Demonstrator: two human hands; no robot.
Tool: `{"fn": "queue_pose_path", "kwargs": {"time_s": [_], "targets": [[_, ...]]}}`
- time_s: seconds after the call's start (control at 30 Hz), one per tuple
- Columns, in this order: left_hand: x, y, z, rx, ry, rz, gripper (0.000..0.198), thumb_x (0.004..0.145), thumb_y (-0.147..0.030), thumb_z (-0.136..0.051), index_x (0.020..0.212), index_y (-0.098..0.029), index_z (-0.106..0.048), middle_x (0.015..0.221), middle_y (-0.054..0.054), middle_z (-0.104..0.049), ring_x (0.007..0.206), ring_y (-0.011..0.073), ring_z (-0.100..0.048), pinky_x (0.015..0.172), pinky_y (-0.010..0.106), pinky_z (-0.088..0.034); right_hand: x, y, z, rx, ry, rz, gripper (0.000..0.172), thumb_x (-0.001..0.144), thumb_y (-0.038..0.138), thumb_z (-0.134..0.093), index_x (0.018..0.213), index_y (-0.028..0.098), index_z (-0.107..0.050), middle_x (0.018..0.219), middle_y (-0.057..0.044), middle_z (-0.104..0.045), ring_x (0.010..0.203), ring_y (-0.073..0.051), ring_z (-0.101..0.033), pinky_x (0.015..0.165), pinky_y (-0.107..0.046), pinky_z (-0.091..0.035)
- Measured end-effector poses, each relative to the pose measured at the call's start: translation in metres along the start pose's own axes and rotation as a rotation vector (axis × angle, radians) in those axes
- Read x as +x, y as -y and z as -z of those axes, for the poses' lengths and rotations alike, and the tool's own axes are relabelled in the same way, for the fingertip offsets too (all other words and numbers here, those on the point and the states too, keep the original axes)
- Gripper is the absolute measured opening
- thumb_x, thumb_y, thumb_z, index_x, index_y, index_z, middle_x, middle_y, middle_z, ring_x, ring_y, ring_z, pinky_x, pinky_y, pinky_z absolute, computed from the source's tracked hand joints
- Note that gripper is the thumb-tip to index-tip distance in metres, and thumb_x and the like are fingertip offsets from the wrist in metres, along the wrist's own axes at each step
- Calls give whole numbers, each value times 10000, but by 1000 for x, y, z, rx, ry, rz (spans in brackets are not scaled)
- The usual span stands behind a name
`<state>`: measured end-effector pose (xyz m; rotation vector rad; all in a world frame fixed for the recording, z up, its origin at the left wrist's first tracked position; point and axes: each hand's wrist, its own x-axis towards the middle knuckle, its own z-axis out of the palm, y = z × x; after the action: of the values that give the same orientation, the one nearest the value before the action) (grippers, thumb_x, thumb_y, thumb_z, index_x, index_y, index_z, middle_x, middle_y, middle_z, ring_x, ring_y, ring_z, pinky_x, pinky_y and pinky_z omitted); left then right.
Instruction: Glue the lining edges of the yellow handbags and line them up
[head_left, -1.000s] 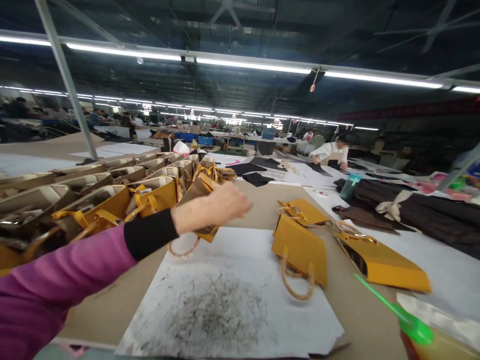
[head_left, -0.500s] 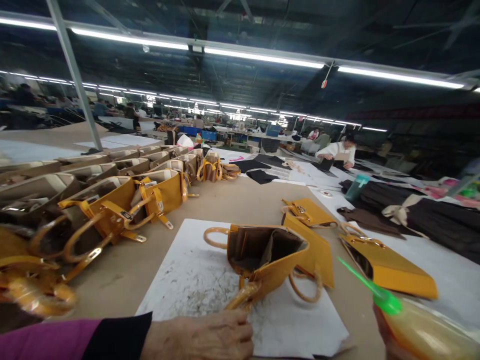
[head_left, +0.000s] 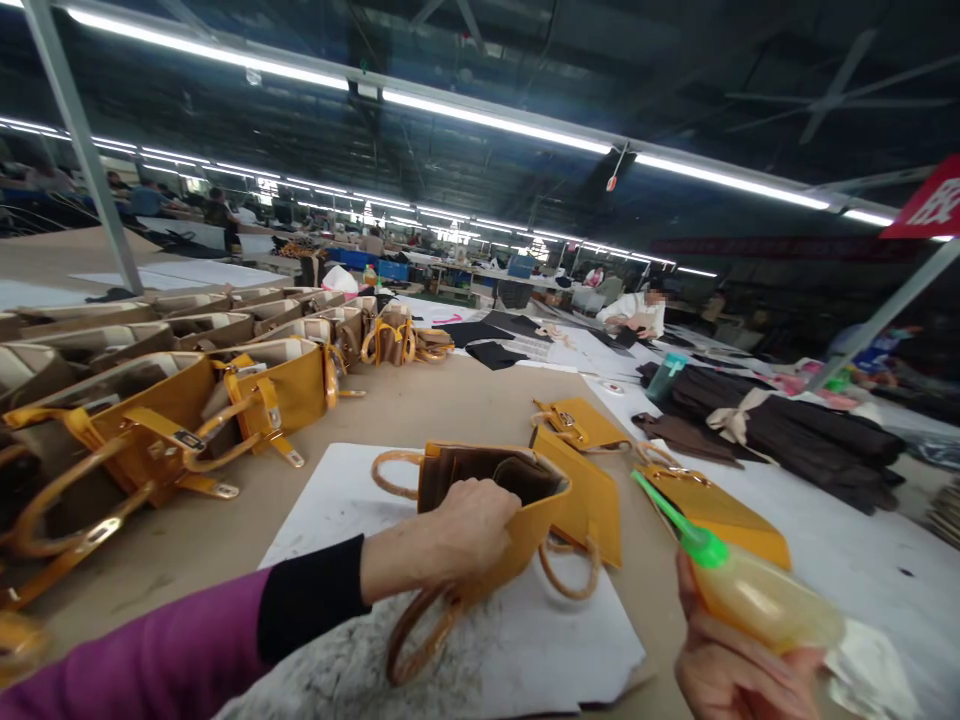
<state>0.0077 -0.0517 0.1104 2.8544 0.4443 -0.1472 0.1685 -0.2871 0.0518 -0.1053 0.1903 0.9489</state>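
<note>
A mustard-yellow handbag (head_left: 525, 530) with a dark brown lining lies tipped on a white sheet (head_left: 315, 520), its mouth open toward me. My left hand (head_left: 472, 525) reaches over its near rim with bent fingers, closed on the bag's wall; the fingertips are hidden inside. A round tan handle (head_left: 420, 640) hangs below that hand. On the right, my right hand (head_left: 739, 665) is wrapped round a clear squeeze bottle (head_left: 765, 600) with yellowish contents. Its green nozzle (head_left: 667, 510) points up and left, toward the bags.
Rows of similar open handbags (head_left: 165, 400) crowd the left of the table. Beyond the worked bag lie a yellow flap panel (head_left: 592, 490) and other yellow pieces. Dark brown fabric (head_left: 810, 430) and a teal cup (head_left: 666, 378) stand at right. A co-worker (head_left: 637, 312) works farther back.
My left hand has moved up from the front handle to the bag's mouth. The right hand and bottle have come further into view, moving left. The head view has turned slightly right.
</note>
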Motion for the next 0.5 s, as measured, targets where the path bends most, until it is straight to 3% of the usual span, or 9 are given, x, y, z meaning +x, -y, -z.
{"fn": "queue_pose_path", "kwargs": {"time_s": [0.13, 0.27, 0.33, 0.4, 0.5], "targets": [[-29, 14, 10, 71, -141, -203, 194, 848, -91, -413, 896, -159, -589, 923, 70, -626, 800, 201, -567, 683, 310, -421, 6, -26, -17, 113, 41, 1, 852, 578, -123, -807, 1302, 107, -422, 589, 106, -527, 413, -122, -557, 366, -182, -498], [-67, 16, 17, 32, -47, -156, 173, 872, -128, -442, 922, -171, -602, 905, 43, -612, 802, 178, -555, 682, 281, -410, 18, -63, -31, 242, 24, -37, 892, 590, -121, -802, 1339, 99, -370, 568, 117, -520, 415, -116, -567, 369, -147, -480], [-77, 17, 13, -121, 26, -77, 137, 872, -268, -532, 910, -175, -626, 901, 40, -618, 819, 174, -563, 660, 254, -406, 25, -77, -34, 264, -16, -96, 998, 550, -123, -822, 1372, 85, -296, 550, 141, -492, 401, -117, -557, 357, -145, -466], [-79, 20, 6, -350, 46, -22, 253, 821, -428, -613, 880, -183, -639, 861, 18, -620, 804, 164, -565, 627, 231, -394, 31, -89, -36, 266, -20, -135, 1049, 546, -115, -828, 1391, 95, -242, 552, 157, -469, 398, -112, -550, 353, -137, -458], [-73, 26, -6, -632, -49, 0, 280, 849, -465, -557, 876, -194, -626, 813, -15, -611, 774, 139, -556, 627, 222, -386, 38, -106, -43, 253, 14, -154, 1020, 592, -67, -830, 1399, 135, -240, 575, 156, -439, 415, -100, -542, 357, -121, -458]]}}
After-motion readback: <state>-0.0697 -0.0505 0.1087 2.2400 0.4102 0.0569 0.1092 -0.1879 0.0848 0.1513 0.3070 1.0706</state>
